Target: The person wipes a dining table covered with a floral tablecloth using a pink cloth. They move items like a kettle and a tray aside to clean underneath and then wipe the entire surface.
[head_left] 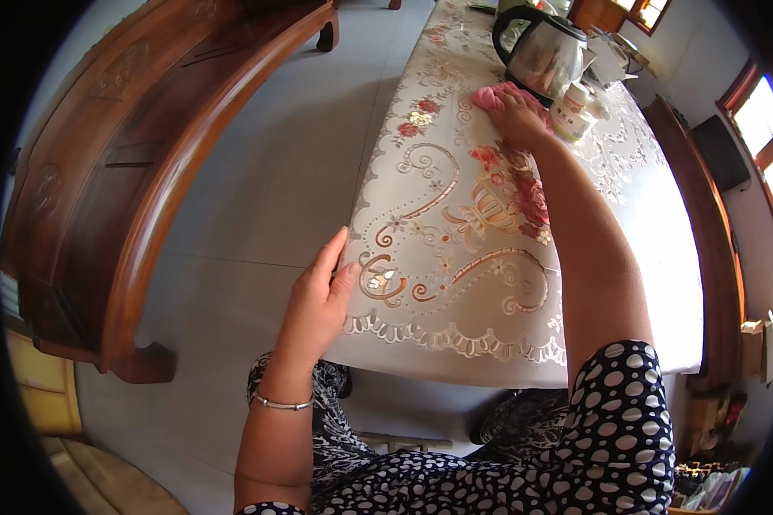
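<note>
My right hand (524, 123) is stretched far forward over the table, pressing a bunched pink cloth (489, 96) against the patterned tablecloth (455, 223). The cloth bulges out on the left of my fingers. Just beyond that hand stands a steel electric kettle (548, 56) with a black handle and base. Right beside my wrist is a white plastic bottle (573, 112) with a label. At the table's near left side my left hand (322, 283) grips the table edge, thumb over the top; the undersides of its fingers are hidden.
A long carved wooden bench (159, 189) runs along the left, across a strip of tiled floor (240, 206). More items crowd the table's far end behind the kettle. A dark wooden piece of furniture (704, 249) lines the right wall below the windows.
</note>
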Demonstrator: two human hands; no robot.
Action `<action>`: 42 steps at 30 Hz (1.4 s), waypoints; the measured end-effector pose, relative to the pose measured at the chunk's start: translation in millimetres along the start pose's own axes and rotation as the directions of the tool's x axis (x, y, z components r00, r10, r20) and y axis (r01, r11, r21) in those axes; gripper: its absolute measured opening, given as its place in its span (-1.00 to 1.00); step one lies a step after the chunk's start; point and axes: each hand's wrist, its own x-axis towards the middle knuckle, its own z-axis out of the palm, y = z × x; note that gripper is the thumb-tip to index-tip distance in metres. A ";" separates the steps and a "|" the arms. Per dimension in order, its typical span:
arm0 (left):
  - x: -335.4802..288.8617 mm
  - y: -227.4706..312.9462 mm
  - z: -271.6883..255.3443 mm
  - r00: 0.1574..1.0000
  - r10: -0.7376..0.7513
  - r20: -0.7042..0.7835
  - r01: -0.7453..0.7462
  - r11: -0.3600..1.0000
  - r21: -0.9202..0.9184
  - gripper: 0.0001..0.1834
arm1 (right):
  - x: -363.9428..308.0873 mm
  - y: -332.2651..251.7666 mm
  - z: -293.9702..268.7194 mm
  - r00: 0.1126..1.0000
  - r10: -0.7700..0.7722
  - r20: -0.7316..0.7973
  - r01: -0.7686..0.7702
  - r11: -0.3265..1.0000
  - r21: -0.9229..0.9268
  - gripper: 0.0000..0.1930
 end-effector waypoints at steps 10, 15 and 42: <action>7.7 -6.7 0.2 0.999 0.031 0.015 -0.031 1.000 -0.002 -0.52 | -57.4 -39.0 -25.7 0.999 0.040 0.020 -0.039 0.999 -0.033 -0.38; 9.2 -15.7 2.4 1.000 0.025 0.003 -0.025 0.999 -0.020 -0.52 | -115.3 -61.3 -38.2 0.989 -0.148 0.000 0.148 0.988 0.036 -0.41; 2.6 -2.9 0.3 0.999 0.036 -0.024 -0.034 0.995 0.097 -0.53 | -70.8 -141.7 -30.9 0.939 -0.342 0.046 0.341 0.940 0.035 -0.43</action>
